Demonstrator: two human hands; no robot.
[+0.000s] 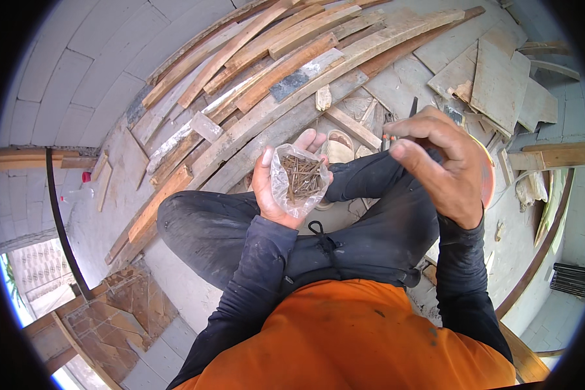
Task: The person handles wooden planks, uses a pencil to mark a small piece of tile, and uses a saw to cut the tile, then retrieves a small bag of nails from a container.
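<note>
Cupped in my left hand (276, 207) is a clear plastic bag (281, 188), its mouth spread wide. Brown, rusty-looking nails (303, 177) fill it in a loose heap. My right hand (439, 162) hovers over my right knee, to the right of the bag and apart from it. Its thumb and index finger curve toward each other with a gap between them, and I see nothing held there. A tool with red and black handles (387, 138) shows just past those fingertips. Behind the wrist, a round thing with an orange rim (488, 175) is mostly hidden.
Long wooden boards (266, 114) are piled across the floor ahead. Broken flat panels (500, 84) lie at the far right. A clear bottle with a red cap (78, 194) stands on the left, near the block wall (78, 71). My legs are folded in front of me.
</note>
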